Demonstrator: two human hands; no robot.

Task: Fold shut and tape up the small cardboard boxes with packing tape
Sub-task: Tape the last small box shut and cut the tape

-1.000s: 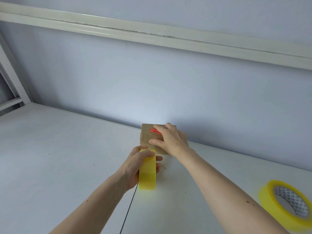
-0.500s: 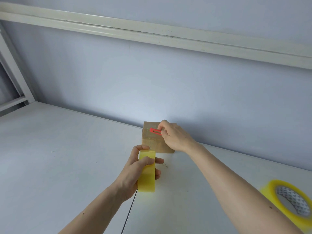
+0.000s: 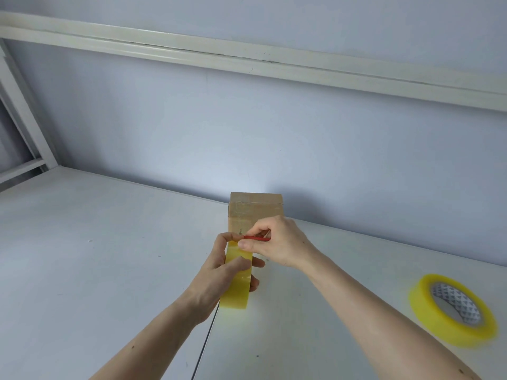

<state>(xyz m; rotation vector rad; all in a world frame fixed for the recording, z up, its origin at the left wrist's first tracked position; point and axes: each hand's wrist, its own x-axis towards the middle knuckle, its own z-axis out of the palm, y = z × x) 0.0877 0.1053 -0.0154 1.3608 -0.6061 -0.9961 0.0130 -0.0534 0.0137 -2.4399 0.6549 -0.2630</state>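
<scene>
A small brown cardboard box (image 3: 255,209) stands closed on the white table, close to the wall. In front of it my left hand (image 3: 219,275) grips a yellow roll of packing tape (image 3: 237,286) held on edge, thumb and forefinger at the roll's top. My right hand (image 3: 279,245) pinches a thin red cutter (image 3: 258,238) and holds it at the top of the roll, where a strip of tape runs towards the box's front face. Part of the box's lower front is hidden behind my hands.
A second, larger yellow tape roll (image 3: 452,308) lies flat on the white table (image 3: 82,242) at the right. A seam (image 3: 205,341) runs between two tabletops under my left arm. The grey wall rises right behind the box; a white frame stands far left.
My right hand picked the red cutter off the box top and brought it down to the tape roll. My left hand raised the roll slightly towards the box.
</scene>
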